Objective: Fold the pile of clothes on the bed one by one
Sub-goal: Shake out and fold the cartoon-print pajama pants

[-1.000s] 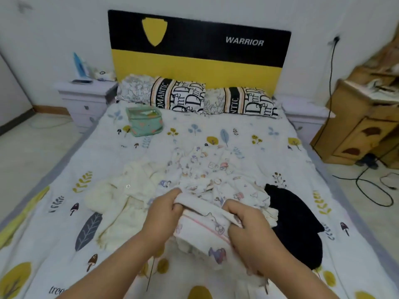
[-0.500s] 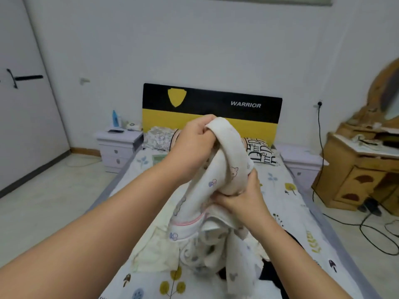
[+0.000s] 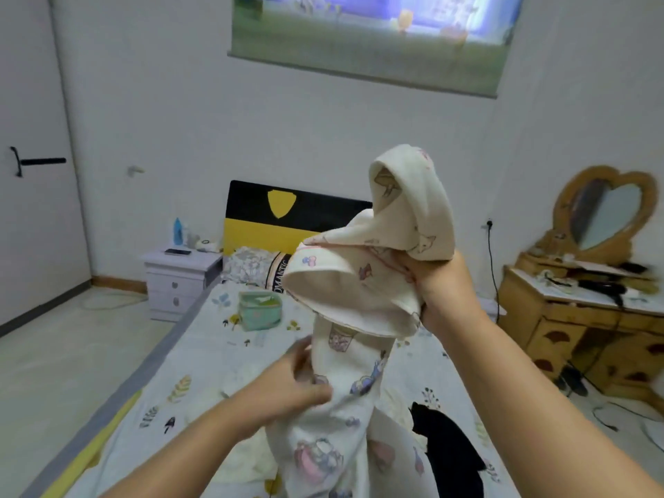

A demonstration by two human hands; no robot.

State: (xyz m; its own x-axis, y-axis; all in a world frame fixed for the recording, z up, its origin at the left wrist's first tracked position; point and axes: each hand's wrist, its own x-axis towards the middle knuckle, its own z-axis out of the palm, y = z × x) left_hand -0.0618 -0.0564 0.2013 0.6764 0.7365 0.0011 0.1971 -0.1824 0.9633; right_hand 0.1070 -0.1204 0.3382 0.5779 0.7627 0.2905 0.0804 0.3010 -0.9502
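Lifted higher since a moment ago, the printed garment (image 3: 363, 282) now hangs at centre frame, bunched at the top in the right hand (image 3: 443, 292), whose grip is closed round the cloth at centre right. Lower down, the left hand (image 3: 291, 386) has left the top of the garment and sits at lower centre, blurred, fingers against the hanging fabric; whether they pinch it cannot be told. Below lies the bed (image 3: 201, 354), with a black garment (image 3: 445, 447) at lower right, cream clothes (image 3: 244, 458) at lower centre and a green pouch (image 3: 260, 310) nearer the headboard (image 3: 258, 213).
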